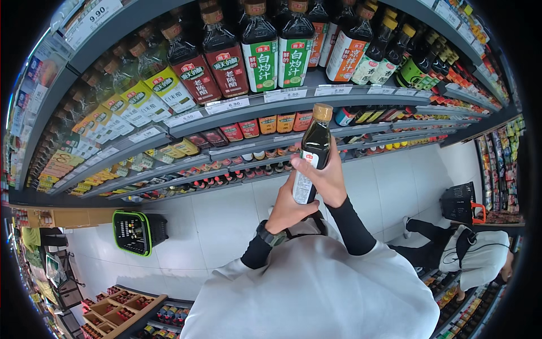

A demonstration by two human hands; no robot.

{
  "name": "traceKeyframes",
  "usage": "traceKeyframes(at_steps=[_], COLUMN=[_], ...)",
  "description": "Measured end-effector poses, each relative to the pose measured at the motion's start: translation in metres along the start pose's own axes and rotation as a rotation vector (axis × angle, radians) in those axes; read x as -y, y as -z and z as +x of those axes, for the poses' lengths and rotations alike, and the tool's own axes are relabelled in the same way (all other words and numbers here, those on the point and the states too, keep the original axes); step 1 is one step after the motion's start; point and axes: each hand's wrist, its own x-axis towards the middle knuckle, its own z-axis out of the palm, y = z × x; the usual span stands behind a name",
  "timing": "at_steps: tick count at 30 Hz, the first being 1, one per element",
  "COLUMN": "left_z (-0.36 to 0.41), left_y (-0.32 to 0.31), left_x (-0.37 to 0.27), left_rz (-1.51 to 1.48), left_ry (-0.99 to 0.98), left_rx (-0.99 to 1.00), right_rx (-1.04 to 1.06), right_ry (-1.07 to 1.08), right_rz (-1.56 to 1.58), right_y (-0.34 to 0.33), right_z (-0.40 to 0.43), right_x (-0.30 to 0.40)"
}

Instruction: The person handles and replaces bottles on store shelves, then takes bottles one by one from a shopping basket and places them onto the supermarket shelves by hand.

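Observation:
Between my two hands is a dark sauce bottle with a gold-brown cap and a white label bearing small print. It leans slightly, cap toward the shelf. My left hand grips it around its base, and a dark watch sits on that wrist. My right hand wraps around the bottle's middle from the right, thumb across the label. Beyond the cap runs a shelf of upright bottles, among them green-labelled bottles and red-labelled vinegar bottles.
Lower shelves hold rows of jars and small boxes. A black basket with a green rim stands on the tiled floor at left. At right another person bends toward shelves, near a black basket with an orange handle.

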Motion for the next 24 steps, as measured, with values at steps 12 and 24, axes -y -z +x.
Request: traceKeyframes(at_steps=[12,24], left_z=[0.019,0.081], left_y=[0.005,-0.071], left_x=[-0.001,0.006], left_rz=[-0.373,-1.174], left_ry=[0.213,0.140], left_rx=[0.323,0.814], right_rx=[0.201,0.671], right_ry=[-0.314,-0.530], right_rz=[0.558,1.022], right_y=[0.037,0.089], right_z=[0.039,0.091], right_x=[-0.001,0.001])
